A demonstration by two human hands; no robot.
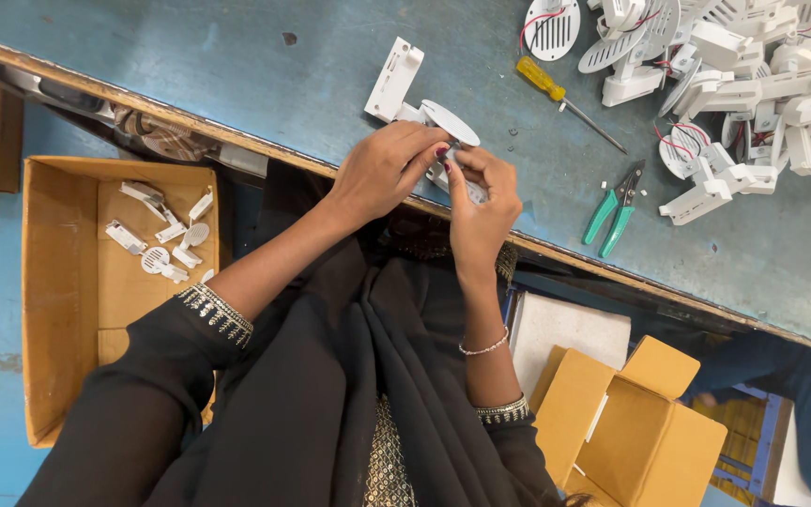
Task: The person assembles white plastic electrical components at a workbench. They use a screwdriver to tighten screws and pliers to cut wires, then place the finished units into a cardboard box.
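nearest to her, at six o'clock, were the black sleeves with beaded cuffs, a thin bracelet (483, 347) on the right wrist. at eight o'clock an open cardboard box (58, 310) sat on the floor with a few finished-looking white pieces (163, 235) in it, only a handful, most of its bottom bare. at four o'clock stood smaller cardboard boxes (631, 422).

at the table's edge (237, 141), dead centre, both hands met on one white plastic part (424, 108), a bracket with a round disc on it. the left hand (382, 169) was curled over it, fingers closed on the disc side; the right hand (481, 202) was closed around its lower end, thumb pressing in. what exactly the fingertips did there i could not tell.

further out, at two o'clock, lay green-handled pliers (612, 211), then a yellow-handled screwdriver (556, 89), both untouched. at one o'clock a big heap of white parts with red wires (743, 84) waited on the blue table. judging by that heap against the few in the box, most of the work seemed left.
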